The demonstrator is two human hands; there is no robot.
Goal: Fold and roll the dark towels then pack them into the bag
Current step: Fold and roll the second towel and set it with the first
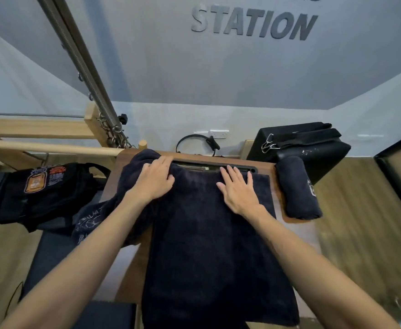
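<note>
the dark towel (pixel 213 245) lies flat on the wooden counter (pixel 280 211), its long axis running from the far edge toward the person, near end hanging over the front. both hands rest on its far end: the left hand (pixel 153 180) on the bunched far-left corner, the right hand (pixel 238 189) flat with fingers spread, neither gripping. a rolled towel (pixel 298 188) sits just right of it; the bag (pixel 40 195) lies well to the left, nearer the left hand.

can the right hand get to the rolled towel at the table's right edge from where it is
Probably yes. The right hand lies flat on the spread towel, and nothing stands between it and the rolled towel just to its right.
</note>
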